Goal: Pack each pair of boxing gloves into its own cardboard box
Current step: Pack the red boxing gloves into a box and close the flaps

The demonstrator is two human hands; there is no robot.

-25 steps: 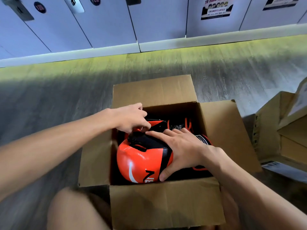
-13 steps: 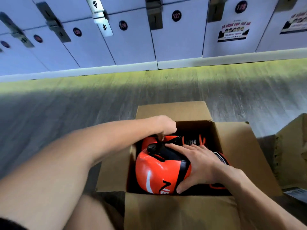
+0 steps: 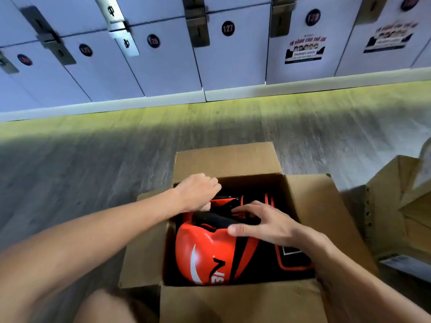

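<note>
Cardboard box point(image 3: 321, 217) sits on the grey wood-look floor point(image 3: 93, 171) with all four flaps folded outward. A row of numbered lockers point(image 3: 163, 66) runs beyond its far flap. A second box point(image 3: 396, 206), also open, lies just right of its right flap.

Inside the cardboard box lie the boxing gloves point(image 3: 205, 252), orange and black. One glove shows white lettering toward the near wall, and the orange edge of the other shows toward the far wall.

The right hand point(image 3: 263, 224) comes in over the box's near right corner. It lies flat on the gloves with fingers spread and nearly straight, the thumb on the orange leather, gripping nothing.

The left hand point(image 3: 198, 192) reaches in over the left flap to the far left corner. Its fingers curl downward against the far glove, tips hidden, so whether they hold it cannot be told.
</note>
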